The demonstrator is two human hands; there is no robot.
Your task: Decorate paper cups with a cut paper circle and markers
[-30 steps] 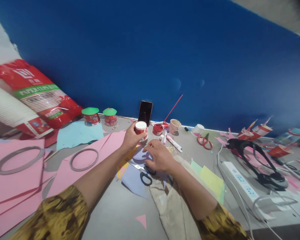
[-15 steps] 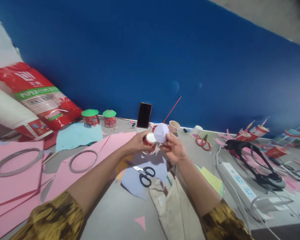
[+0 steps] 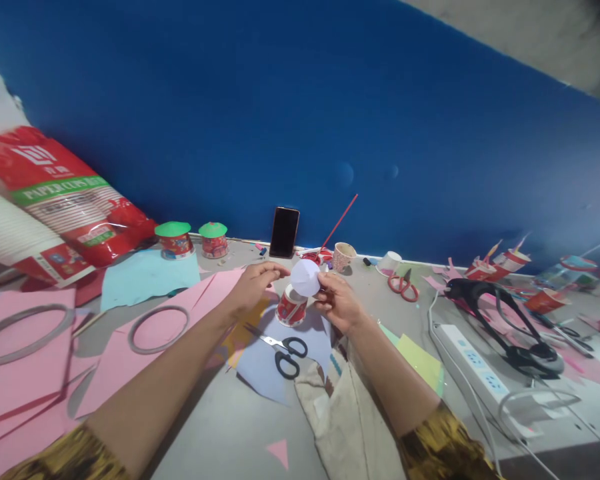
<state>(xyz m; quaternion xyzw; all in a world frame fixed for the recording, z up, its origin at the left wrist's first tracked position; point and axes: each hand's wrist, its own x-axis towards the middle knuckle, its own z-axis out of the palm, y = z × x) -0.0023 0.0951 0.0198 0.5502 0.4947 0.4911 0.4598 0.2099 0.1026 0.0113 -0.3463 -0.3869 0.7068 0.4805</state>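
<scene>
A pale lavender paper disc [image 3: 305, 277] is pinched at its right edge by my right hand [image 3: 341, 303]. Just below it, a red printed paper cup [image 3: 291, 308] stands upside down on a sheet of lavender paper [image 3: 263, 370], its top partly hidden by the disc. My left hand [image 3: 260, 285] is off the cup, fingers stretched toward the disc's left edge; whether they touch it I cannot tell. Black-handled scissors [image 3: 286, 353] lie on the lavender paper in front of the cup.
Two red cups with green paper tops [image 3: 213, 241] stand back left, near a phone [image 3: 284, 232] leaning on the wall. Pink sheets [image 3: 25, 360] and a grey ring [image 3: 159, 329] lie left. Red-handled scissors [image 3: 403, 287], a power strip [image 3: 475, 367] and a cloth [image 3: 350, 413] are to the right.
My left hand has let go of the cup, which now stands on the lavender paper. My right hand has brought the disc slightly left, over the cup.
</scene>
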